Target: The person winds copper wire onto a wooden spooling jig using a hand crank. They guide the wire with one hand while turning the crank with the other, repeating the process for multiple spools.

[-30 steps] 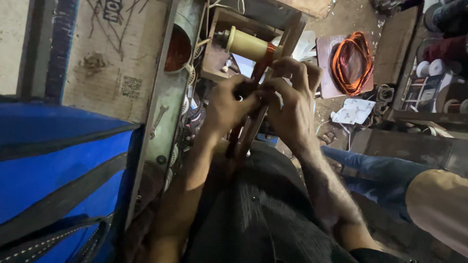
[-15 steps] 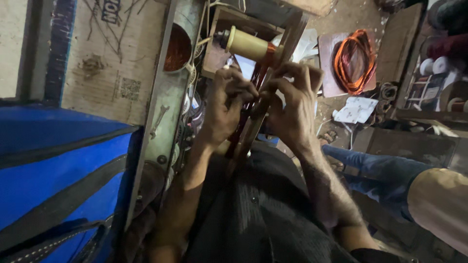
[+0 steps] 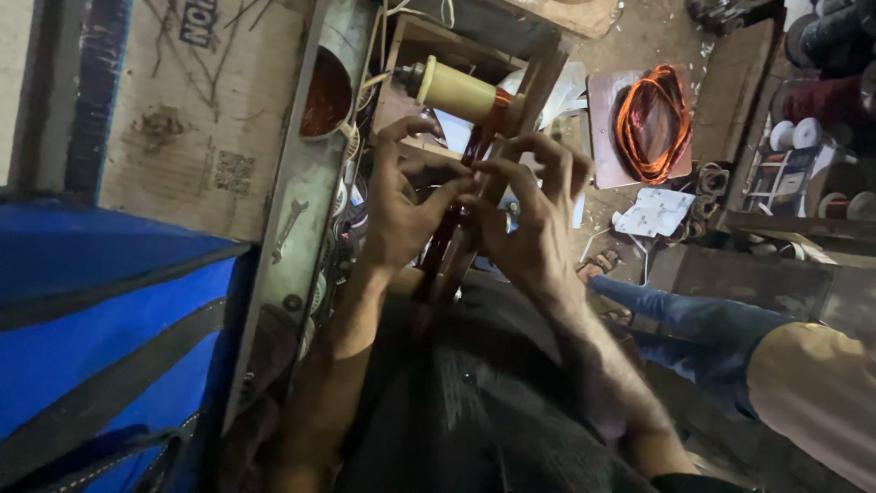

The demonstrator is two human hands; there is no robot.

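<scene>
Both hands, left [image 3: 406,215] and right [image 3: 534,224], pinch a dark red strip [image 3: 461,196] between them; its lower end is hidden below the hands.

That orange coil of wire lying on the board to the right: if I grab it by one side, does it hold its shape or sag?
The orange wire coil would probably sag somewhat: its loops lie loose and uneven. It looks unbound, so strands may splay. It lies flat on the board, so rolling seems unlikely.
</scene>
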